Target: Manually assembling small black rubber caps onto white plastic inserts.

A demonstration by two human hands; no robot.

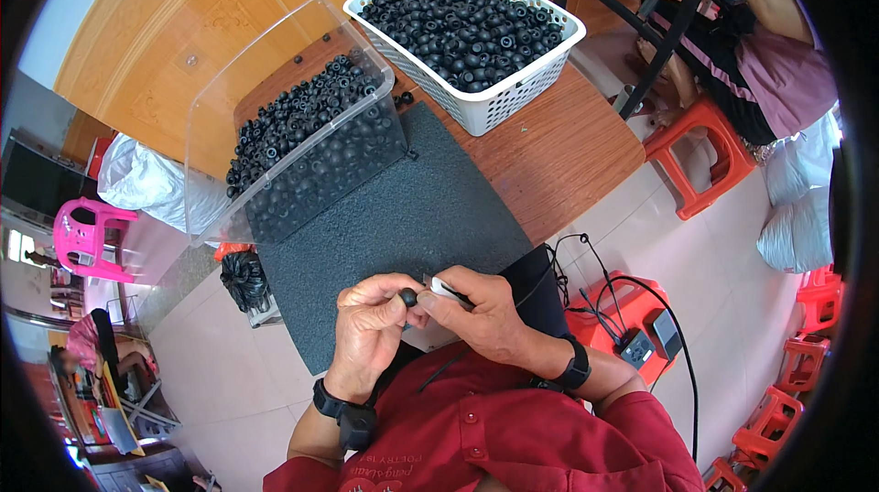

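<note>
Close together over the near edge of a dark grey mat (pixel 394 208), both hands work in front of my red shirt. Thumb and fingers of my left hand (pixel 371 316) pinch a small black round rubber-like piece (pixel 408 296). My right hand (pixel 481 309) is closed round a small tool with a white and black handle (pixel 444 289); its tip is near the black piece and too small to make out. Beyond the mat's left side stands a clear plastic tub (pixel 197 162) partly filled with similar black pieces. A white perforated basket (pixel 476 112) behind it is heaped with more.
The mat lies on a brown wooden table (pixel 572 172). A few loose black pieces (pixel 403 99) sit by the tub. At right, black cables run over a red stool (pixel 586 323) holding a power adapter. Another person (pixel 778 62) sits at the upper right near a red stool (pixel 705 153).
</note>
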